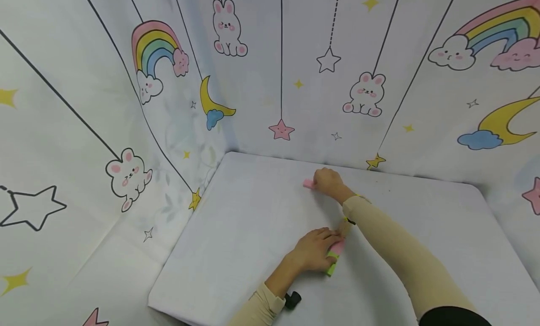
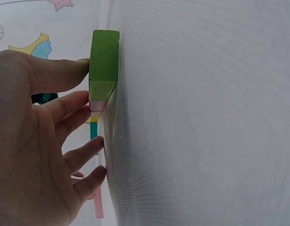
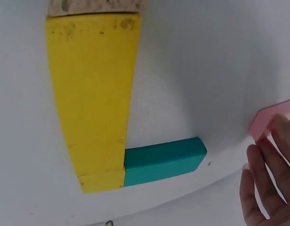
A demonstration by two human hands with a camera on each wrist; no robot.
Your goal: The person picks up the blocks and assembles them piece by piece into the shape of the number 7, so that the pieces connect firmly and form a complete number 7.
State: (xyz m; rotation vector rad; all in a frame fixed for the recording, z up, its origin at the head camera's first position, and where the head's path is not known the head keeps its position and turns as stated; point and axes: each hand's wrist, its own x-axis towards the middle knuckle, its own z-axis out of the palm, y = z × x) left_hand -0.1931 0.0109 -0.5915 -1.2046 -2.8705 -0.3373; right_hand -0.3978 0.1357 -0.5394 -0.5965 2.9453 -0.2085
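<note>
Two hands on the white table [image 1: 261,208], laying flat wooden blocks. Left hand [image 1: 314,248] pinches the green block [image 2: 104,61], thumb and fingers round it, pink block [image 1: 337,247] just beyond its fingertips. Right hand [image 1: 328,182] reaches far ahead, fingers curled round a second pink block [image 3: 272,120]. Yellow block [image 3: 93,99] and teal block [image 3: 163,160] lie touching, forming an L beside it. Best to steady the green end while easing the far piece down flat, unhurried.
</note>
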